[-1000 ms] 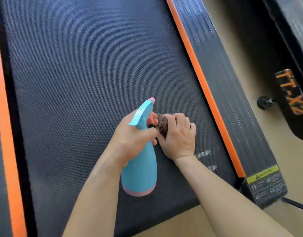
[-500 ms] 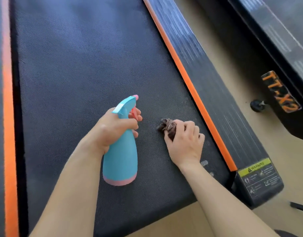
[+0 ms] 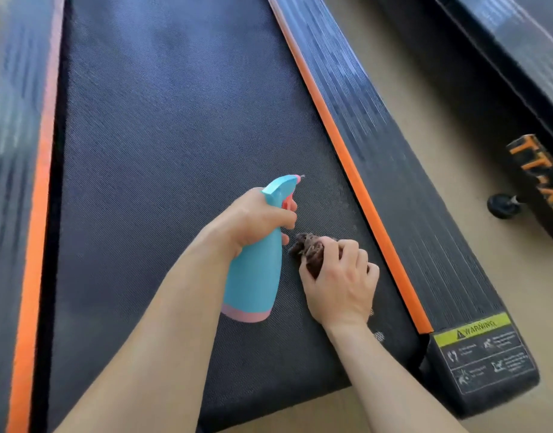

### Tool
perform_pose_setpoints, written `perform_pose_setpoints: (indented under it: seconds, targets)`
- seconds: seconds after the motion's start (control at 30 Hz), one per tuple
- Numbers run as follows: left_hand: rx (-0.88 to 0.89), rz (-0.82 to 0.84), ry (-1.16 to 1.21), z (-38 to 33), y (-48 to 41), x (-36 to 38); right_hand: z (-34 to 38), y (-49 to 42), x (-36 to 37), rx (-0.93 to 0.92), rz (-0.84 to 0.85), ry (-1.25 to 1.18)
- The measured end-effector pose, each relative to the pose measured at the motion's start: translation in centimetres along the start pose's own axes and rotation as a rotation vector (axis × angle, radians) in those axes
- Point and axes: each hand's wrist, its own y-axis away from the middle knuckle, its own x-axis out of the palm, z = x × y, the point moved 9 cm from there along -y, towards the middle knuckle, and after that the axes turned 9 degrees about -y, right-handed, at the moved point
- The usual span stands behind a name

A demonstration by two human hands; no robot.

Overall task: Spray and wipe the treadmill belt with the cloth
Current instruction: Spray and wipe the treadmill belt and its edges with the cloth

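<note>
Left hand (image 3: 256,218) grips the bottle (image 3: 253,276) by the neck, finger on the trigger, nozzle aimed at the belt (image 3: 175,135) ahead – ready to wet it. Right hand (image 3: 340,282) clutches the bunched cloth (image 3: 309,250), pressed on the belt near the orange strip (image 3: 356,179) – set to wipe.

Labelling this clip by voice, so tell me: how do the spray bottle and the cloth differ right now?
The spray bottle is smooth turquoise with pink trim; the cloth is dark brown and crumpled. The left hand grips the bottle, tilted; the right hand holds the cloth bunched on the treadmill belt. Each is held in one hand.
</note>
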Motion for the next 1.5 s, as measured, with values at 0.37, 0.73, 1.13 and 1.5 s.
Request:
perform_pose_setpoints:
  seconds: [0.37,0.73,1.13,1.5]
  targets:
    - [0.024,-0.039,0.083,1.3,1.0,-1.7,0.0,-0.1,-0.4,-0.009,-0.029,-0.014]
    - [-0.069,-0.027,0.124,3.7,1.2,-3.6,0.8,-4.9,0.1,-0.068,-0.020,0.029]
    - [0.079,-0.101,0.308,2.2,-1.5,-5.7,7.2,-23.3,6.7,-0.189,0.141,0.126]
    - [0.056,-0.162,0.384,3.5,-1.9,-7.7,6.9,-14.1,4.7,-0.480,0.151,0.057]
